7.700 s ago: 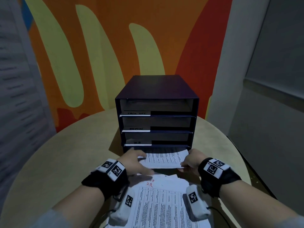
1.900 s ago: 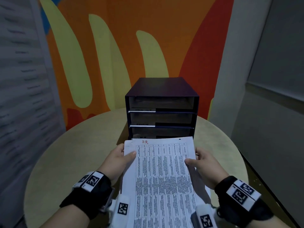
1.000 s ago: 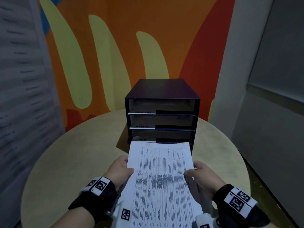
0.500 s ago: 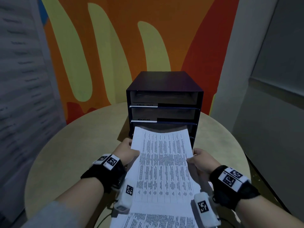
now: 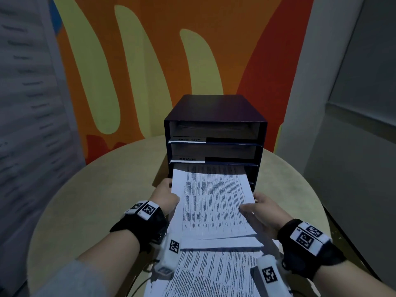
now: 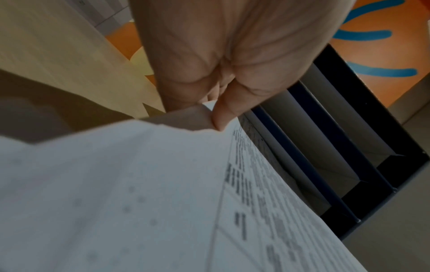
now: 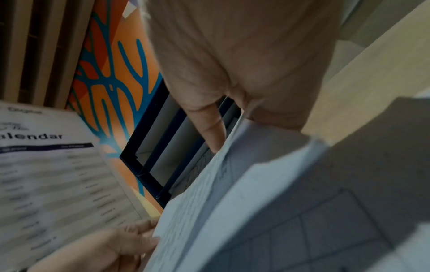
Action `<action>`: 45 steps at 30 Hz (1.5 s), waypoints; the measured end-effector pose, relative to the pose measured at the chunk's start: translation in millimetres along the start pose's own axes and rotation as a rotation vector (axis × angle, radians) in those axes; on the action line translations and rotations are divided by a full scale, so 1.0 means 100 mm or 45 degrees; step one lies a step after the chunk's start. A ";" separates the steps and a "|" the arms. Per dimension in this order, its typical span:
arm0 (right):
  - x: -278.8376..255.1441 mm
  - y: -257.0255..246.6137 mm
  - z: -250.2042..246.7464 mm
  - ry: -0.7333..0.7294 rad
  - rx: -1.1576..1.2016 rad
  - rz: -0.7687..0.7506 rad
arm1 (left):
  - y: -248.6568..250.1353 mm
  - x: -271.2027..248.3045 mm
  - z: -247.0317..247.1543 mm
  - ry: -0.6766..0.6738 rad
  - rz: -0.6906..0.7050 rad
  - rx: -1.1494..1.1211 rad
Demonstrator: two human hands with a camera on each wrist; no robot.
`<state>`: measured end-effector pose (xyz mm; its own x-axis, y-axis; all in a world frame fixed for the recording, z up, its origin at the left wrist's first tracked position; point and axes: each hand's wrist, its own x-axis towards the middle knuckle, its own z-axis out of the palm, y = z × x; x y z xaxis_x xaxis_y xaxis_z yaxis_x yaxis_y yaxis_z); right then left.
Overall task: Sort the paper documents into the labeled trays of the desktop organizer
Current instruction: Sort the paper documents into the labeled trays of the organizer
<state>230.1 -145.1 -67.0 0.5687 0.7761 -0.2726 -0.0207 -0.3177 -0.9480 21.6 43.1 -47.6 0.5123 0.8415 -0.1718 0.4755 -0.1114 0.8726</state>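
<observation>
A printed paper document [image 5: 212,198] lies with its far edge inside the bottom tray of the dark desktop organizer [image 5: 215,108]. My left hand [image 5: 165,196] pinches its left edge, thumb on top [image 6: 221,117]. My right hand [image 5: 260,207] pinches the right edge, thumb on the sheet [image 7: 209,132]. The organizer's upper two trays carry white labels [image 5: 188,139]. More printed sheets [image 5: 210,273] lie in a pile on the table under my wrists.
The organizer stands on a round beige table [image 5: 102,189] before an orange and yellow wall [image 5: 150,61]. A grey wall [image 5: 353,125] closes the right side. A calendar poster [image 7: 46,165] shows in the right wrist view.
Both hands have pushed the sheet forward, from held up before the organizer to partly slid into the bottom tray.
</observation>
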 end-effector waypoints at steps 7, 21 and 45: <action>0.12 -0.09 0.03 0.120 -0.067 -0.035 | 0.26 0.09 0.06 0.068 0.210 0.265; 0.41 -0.29 0.17 0.316 -0.091 -0.019 | 0.44 -0.27 0.36 -0.302 0.425 1.012; 0.15 -0.49 0.23 0.208 -1.165 -0.698 | 0.64 0.14 0.52 -0.077 0.447 1.164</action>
<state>220.6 -105.3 -28.0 0.4177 0.8759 0.2415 0.8543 -0.2881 -0.4326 96.7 20.0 -17.7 0.7537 0.6570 -0.0155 0.6470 -0.7378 0.1924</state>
